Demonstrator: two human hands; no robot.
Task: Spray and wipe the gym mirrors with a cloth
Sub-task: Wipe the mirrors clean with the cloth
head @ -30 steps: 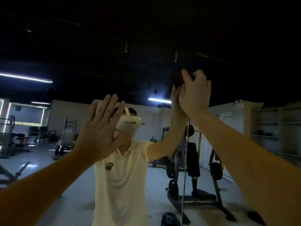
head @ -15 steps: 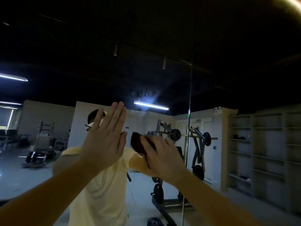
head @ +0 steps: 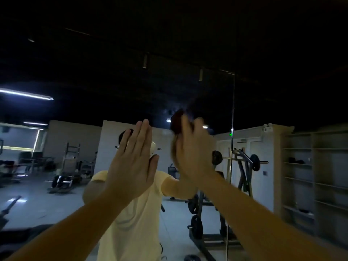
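The mirror (head: 75,95) is wiped beside its seam.
A weight rack (head: 243,176) is reflected at 4 o'clock; the reflected head is masked by the flat, open left hand (head: 134,162); the cloth (head: 177,122) is pressed at 12 o'clock under straight fingers of the right hand (head: 192,153).

Mirror (head: 75,102) directly ahead, filling view. Left hand (head: 131,166) raised flat against mirror, left of centre. Right hand (head: 192,153) just beside it on right, slightly higher, not touching it. Cloth (head: 177,122) between right-hand fingers and mirror, top edge protruding above fingertips. Vertical panel seam (head: 233,110) right of right hand. Person's reflection (head: 135,223) behind and below both hands. Weight rack (head: 243,166) in reflection, straddling seam. Shelving (head: 310,176) at far right. Light strip (head: 26,94) upper left.
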